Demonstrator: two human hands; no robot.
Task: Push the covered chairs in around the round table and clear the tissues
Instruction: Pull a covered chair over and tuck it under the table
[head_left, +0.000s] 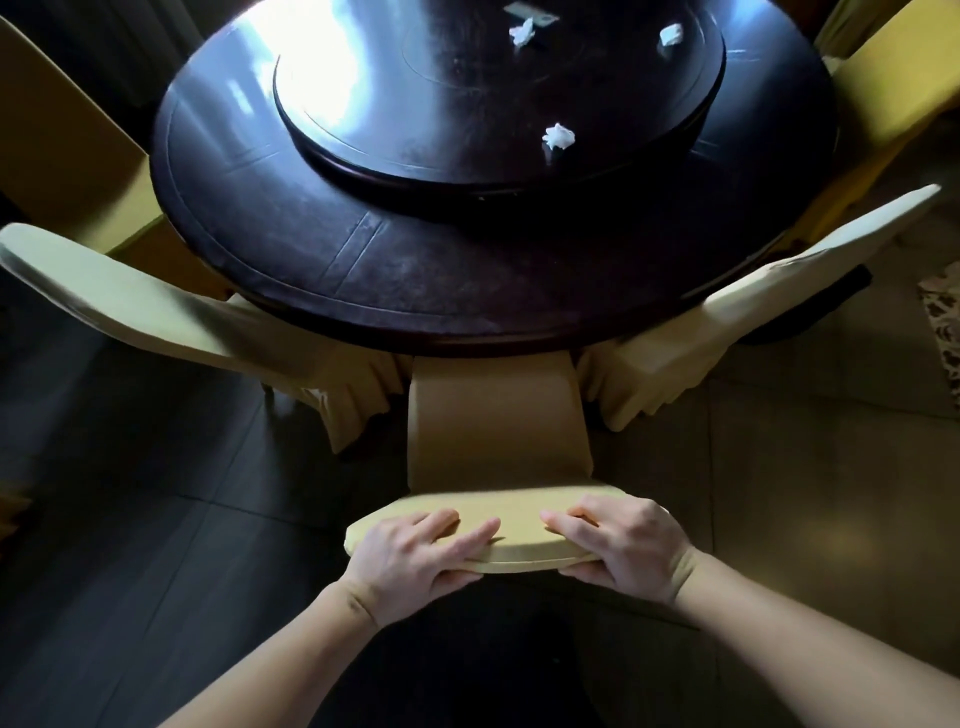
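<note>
A dark round table carries a raised turntable. Three crumpled white tissues lie on the turntable: one near its front, one at the back middle, one at the back right. Directly in front of me stands a chair in a yellow cover, its seat partly under the table's edge. My left hand and my right hand both grip the top of its backrest, fingers over the front, thumbs behind.
Covered chairs flank the middle one: one on the left and one on the right, both tucked to the table. Further chairs stand at far left and far right. A small flat card lies on the turntable. Tiled floor surrounds everything.
</note>
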